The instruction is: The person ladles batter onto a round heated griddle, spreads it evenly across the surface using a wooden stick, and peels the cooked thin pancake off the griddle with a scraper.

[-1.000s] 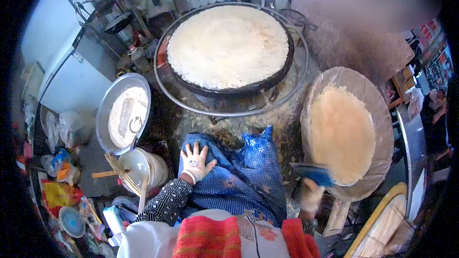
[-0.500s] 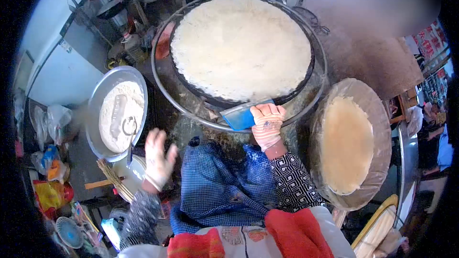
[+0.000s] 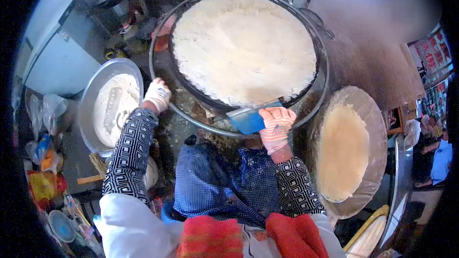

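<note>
A pale, thin flatbread [image 3: 244, 48] covers the big round griddle, which a metal ring [image 3: 201, 123] surrounds. My right hand [image 3: 277, 126], in a striped glove, grips a blue scraper [image 3: 252, 118] whose blade edge lies at the griddle's near rim. My left hand [image 3: 158, 94], also gloved, is at the ring's left side beside the metal bowl [image 3: 87, 114]; its fingers look curled, and whether they hold anything is unclear. White flour [image 3: 103, 100] and a clear scoop-like container [image 3: 112, 107] lie in that bowl.
To the right, a plastic-lined basket [image 3: 375, 162] holds round flatbreads [image 3: 343, 153]. A brush of straw [image 3: 99, 164] and a white bucket [image 3: 151, 173] stand below the bowl. Plastic bags [image 3: 52, 110] hang at the left. A yellow-rimmed wooden board [image 3: 370, 234] leans at the lower right.
My left hand has moved from my lap up to the ring's left side. My right hand has brought the blue scraper from beside the basket to the griddle's near edge. The view has shifted.
</note>
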`<state>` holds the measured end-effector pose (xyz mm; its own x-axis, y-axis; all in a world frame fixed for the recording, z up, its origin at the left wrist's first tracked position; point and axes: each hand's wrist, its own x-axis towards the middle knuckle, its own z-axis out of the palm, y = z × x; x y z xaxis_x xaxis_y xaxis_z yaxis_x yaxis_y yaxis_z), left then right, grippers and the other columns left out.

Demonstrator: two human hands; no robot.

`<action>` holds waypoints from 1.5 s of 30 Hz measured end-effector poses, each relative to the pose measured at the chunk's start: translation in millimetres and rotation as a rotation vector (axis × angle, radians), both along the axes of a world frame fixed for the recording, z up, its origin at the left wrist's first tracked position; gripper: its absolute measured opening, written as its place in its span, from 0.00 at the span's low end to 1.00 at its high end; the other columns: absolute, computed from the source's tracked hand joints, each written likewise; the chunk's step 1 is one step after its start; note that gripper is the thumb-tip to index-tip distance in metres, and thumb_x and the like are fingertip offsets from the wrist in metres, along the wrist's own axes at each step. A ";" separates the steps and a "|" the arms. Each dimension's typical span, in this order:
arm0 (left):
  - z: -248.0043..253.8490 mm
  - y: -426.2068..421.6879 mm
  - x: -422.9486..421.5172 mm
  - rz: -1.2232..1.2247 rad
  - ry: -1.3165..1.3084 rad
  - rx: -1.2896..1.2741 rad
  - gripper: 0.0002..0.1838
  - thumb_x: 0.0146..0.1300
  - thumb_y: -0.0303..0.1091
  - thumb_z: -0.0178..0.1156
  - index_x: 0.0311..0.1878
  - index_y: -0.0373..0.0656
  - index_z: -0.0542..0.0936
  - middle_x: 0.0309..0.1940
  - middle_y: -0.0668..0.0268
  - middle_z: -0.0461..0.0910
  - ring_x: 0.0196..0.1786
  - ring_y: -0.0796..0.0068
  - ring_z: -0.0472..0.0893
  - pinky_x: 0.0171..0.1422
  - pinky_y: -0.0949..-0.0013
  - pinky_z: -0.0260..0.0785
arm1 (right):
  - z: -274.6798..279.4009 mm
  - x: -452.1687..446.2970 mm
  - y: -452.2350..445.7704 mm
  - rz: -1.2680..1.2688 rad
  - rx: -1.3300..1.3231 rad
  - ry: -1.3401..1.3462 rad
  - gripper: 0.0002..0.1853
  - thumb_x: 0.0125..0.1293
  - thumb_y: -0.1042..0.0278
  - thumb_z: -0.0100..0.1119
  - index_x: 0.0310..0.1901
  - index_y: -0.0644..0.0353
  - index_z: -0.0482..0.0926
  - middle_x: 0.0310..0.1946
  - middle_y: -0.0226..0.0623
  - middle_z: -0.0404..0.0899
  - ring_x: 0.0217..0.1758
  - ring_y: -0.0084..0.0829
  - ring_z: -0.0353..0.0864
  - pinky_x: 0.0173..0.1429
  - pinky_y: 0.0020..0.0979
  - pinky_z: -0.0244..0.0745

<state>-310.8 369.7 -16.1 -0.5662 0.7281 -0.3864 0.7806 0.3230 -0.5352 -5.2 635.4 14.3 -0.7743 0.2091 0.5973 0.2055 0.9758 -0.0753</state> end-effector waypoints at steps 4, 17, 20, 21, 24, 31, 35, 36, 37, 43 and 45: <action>20.4 24.2 89.1 0.084 -0.212 0.024 0.11 0.59 0.46 0.59 0.33 0.57 0.88 0.29 0.69 0.85 0.39 0.67 0.83 0.49 0.57 0.62 | 2.4 -9.8 -4.3 0.014 0.024 0.031 0.09 0.51 0.67 0.60 0.36 0.44 0.81 0.35 0.23 0.81 0.44 0.31 0.77 0.55 0.43 0.62; 25.2 0.5 325.3 -0.013 -0.732 0.676 0.34 0.59 0.62 0.56 0.62 0.50 0.72 0.63 0.58 0.68 0.71 0.50 0.59 0.71 0.26 0.37 | -1.1 -14.7 -8.1 0.022 0.006 -0.020 0.05 0.55 0.66 0.58 0.35 0.45 0.78 0.34 0.28 0.78 0.45 0.34 0.74 0.55 0.45 0.60; -8.0 -42.2 324.1 0.285 -0.622 0.623 0.40 0.62 0.67 0.52 0.71 0.51 0.66 0.73 0.56 0.59 0.78 0.43 0.48 0.70 0.21 0.34 | 1.9 -19.2 -8.7 -0.011 0.016 -0.045 0.06 0.55 0.66 0.57 0.35 0.48 0.78 0.34 0.30 0.78 0.45 0.35 0.74 0.55 0.44 0.60; -10.1 -43.3 325.4 0.308 -0.603 0.614 0.40 0.62 0.67 0.52 0.71 0.52 0.67 0.73 0.57 0.59 0.78 0.43 0.47 0.70 0.21 0.34 | 1.3 -21.5 -8.5 -0.025 0.017 -0.030 0.06 0.55 0.67 0.57 0.35 0.48 0.78 0.34 0.31 0.78 0.45 0.35 0.74 0.54 0.44 0.60; -7.6 -45.0 332.5 0.323 -0.570 0.656 0.38 0.63 0.66 0.51 0.69 0.53 0.69 0.73 0.59 0.60 0.78 0.45 0.48 0.71 0.23 0.34 | -0.8 -24.4 -4.1 -0.056 0.036 -0.008 0.05 0.56 0.67 0.56 0.34 0.48 0.78 0.33 0.31 0.78 0.45 0.35 0.75 0.54 0.44 0.60; -7.4 -49.0 335.3 0.285 -0.510 0.760 0.35 0.61 0.64 0.55 0.66 0.55 0.72 0.71 0.61 0.63 0.76 0.44 0.53 0.70 0.23 0.37 | -6.9 -26.6 5.1 -0.078 0.052 -0.044 0.03 0.58 0.66 0.55 0.34 0.48 0.78 0.34 0.31 0.78 0.44 0.35 0.75 0.52 0.45 0.60; -4.7 -47.9 330.8 0.274 -0.498 0.773 0.34 0.60 0.64 0.56 0.65 0.55 0.73 0.70 0.61 0.64 0.75 0.45 0.54 0.70 0.23 0.38 | -13.3 -33.9 9.2 -0.061 0.070 -0.027 0.03 0.59 0.64 0.54 0.33 0.48 0.78 0.33 0.31 0.78 0.44 0.35 0.75 0.53 0.45 0.60; -4.1 -47.3 334.0 0.269 -0.491 0.778 0.34 0.60 0.64 0.56 0.65 0.55 0.73 0.70 0.61 0.64 0.75 0.44 0.54 0.70 0.23 0.38 | -14.9 -31.0 9.7 -0.053 0.063 -0.030 0.03 0.59 0.64 0.55 0.33 0.48 0.78 0.33 0.30 0.78 0.44 0.35 0.76 0.53 0.45 0.60; -3.7 -47.2 334.7 0.265 -0.485 0.784 0.34 0.60 0.63 0.56 0.65 0.56 0.73 0.70 0.61 0.64 0.75 0.44 0.55 0.70 0.23 0.38 | -12.8 -30.4 7.9 -0.053 0.056 -0.031 0.03 0.60 0.64 0.55 0.33 0.48 0.78 0.33 0.30 0.78 0.44 0.35 0.76 0.53 0.45 0.60; -3.4 -48.2 336.1 0.261 -0.479 0.803 0.33 0.60 0.63 0.57 0.64 0.56 0.74 0.70 0.61 0.65 0.75 0.44 0.56 0.70 0.23 0.38 | -11.3 -27.8 7.3 -0.073 0.062 -0.018 0.07 0.49 0.68 0.60 0.32 0.44 0.79 0.32 0.30 0.78 0.44 0.36 0.76 0.52 0.43 0.61; -3.9 -49.4 335.0 0.264 -0.484 0.801 0.33 0.60 0.63 0.57 0.64 0.56 0.74 0.70 0.62 0.65 0.75 0.44 0.55 0.70 0.23 0.38 | -14.9 -29.4 11.1 -0.089 0.083 -0.014 0.07 0.49 0.68 0.60 0.32 0.45 0.79 0.32 0.30 0.78 0.43 0.36 0.77 0.51 0.44 0.61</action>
<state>24.2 320.3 -20.1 -0.6592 0.7490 -0.0662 0.7084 0.6482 0.2793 -34.6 646.5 -0.6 -0.7632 0.2279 0.6046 0.2922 0.9563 0.0084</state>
